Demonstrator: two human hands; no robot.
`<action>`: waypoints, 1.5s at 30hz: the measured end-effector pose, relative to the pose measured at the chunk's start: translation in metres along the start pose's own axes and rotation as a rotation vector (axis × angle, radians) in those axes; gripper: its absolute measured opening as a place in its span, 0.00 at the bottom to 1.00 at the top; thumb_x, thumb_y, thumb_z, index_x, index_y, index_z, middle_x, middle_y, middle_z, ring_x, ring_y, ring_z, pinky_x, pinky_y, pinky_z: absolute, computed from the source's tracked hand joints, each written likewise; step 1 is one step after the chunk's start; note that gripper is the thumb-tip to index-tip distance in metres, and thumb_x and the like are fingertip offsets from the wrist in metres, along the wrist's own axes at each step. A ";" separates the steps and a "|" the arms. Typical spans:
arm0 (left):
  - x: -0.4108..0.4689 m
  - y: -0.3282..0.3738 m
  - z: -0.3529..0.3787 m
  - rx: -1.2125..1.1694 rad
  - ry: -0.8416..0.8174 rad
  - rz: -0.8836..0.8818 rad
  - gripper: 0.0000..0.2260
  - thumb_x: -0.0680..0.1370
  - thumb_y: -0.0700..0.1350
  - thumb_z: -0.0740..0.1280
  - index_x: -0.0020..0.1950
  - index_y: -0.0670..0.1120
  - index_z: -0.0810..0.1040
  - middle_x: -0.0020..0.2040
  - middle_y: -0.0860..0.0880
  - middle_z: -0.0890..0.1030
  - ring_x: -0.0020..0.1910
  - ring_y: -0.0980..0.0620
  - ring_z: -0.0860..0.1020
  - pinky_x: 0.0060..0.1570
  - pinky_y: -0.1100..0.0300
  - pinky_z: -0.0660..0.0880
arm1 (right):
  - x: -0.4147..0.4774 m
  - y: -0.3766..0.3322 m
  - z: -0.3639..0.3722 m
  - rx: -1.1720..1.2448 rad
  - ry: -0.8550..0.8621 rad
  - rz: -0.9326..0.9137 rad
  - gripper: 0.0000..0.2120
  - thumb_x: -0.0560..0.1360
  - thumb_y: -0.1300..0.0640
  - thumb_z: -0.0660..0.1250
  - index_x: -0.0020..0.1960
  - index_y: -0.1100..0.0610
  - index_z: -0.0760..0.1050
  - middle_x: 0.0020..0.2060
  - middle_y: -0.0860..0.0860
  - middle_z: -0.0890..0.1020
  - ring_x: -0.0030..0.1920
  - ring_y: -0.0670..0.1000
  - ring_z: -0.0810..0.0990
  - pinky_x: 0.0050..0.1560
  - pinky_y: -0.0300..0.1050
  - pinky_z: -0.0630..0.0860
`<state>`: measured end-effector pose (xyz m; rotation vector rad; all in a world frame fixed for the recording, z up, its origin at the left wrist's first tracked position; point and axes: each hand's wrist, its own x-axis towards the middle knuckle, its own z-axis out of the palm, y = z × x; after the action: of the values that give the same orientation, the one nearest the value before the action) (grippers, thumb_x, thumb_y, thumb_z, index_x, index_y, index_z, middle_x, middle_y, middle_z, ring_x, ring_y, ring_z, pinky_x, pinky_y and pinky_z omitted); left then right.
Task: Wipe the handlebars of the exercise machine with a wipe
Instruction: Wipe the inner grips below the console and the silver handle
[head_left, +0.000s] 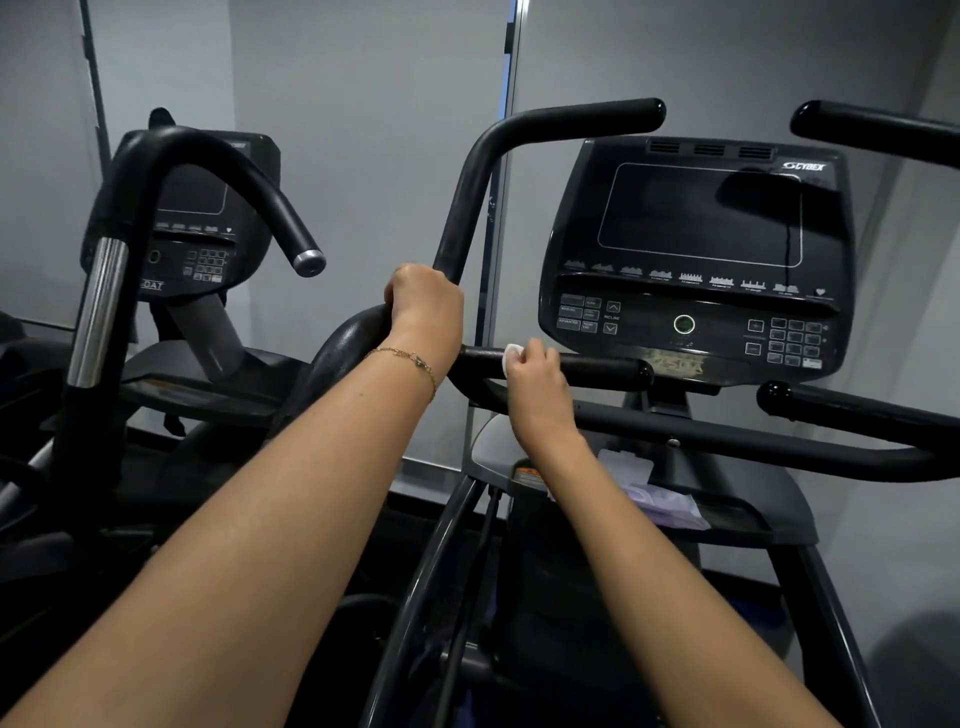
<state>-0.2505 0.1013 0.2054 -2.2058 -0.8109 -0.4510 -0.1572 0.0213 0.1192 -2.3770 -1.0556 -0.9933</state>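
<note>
Nearest, a pack of wipes (667, 504) lies on the machine's tray (748, 514). Just beyond, the right hand (535, 376) curls around a small white wipe (511, 356), pressing it on the short horizontal handlebar (602, 368). The wipe looks light, limp and probably damp, best bunched under the fingers; the bar is rigid. Farther on, the left hand (423, 306) grips the curved upright bar (467, 197).

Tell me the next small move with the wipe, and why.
Probably slide the right hand with the wipe rightward along the short horizontal handlebar toward its rounded end. The wipe sits near the bar's left part, the stretch to the right lies bare beyond the hand, and the left hand grips the curved bar.
</note>
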 end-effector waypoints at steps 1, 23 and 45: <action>0.000 0.000 0.001 0.000 0.003 0.003 0.11 0.77 0.38 0.59 0.57 0.43 0.75 0.51 0.48 0.78 0.51 0.50 0.77 0.51 0.60 0.76 | -0.005 0.005 0.001 0.020 0.031 0.011 0.19 0.73 0.73 0.56 0.62 0.63 0.68 0.55 0.59 0.71 0.55 0.58 0.69 0.44 0.45 0.67; 0.005 0.003 0.000 0.041 -0.015 0.001 0.12 0.76 0.38 0.59 0.58 0.43 0.76 0.53 0.47 0.78 0.51 0.49 0.78 0.49 0.59 0.77 | -0.018 0.053 -0.024 0.198 0.209 0.413 0.14 0.75 0.70 0.58 0.58 0.62 0.73 0.55 0.60 0.71 0.54 0.58 0.69 0.49 0.47 0.67; -0.001 0.000 0.003 0.040 0.019 0.035 0.12 0.77 0.38 0.58 0.59 0.43 0.74 0.53 0.47 0.78 0.52 0.49 0.76 0.51 0.60 0.76 | -0.013 0.057 -0.029 -0.044 0.189 0.310 0.13 0.77 0.67 0.57 0.58 0.62 0.74 0.54 0.58 0.72 0.52 0.56 0.72 0.45 0.44 0.65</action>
<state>-0.2514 0.1031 0.2026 -2.1723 -0.7634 -0.4341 -0.1338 -0.0387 0.1274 -2.3318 -0.5819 -1.1051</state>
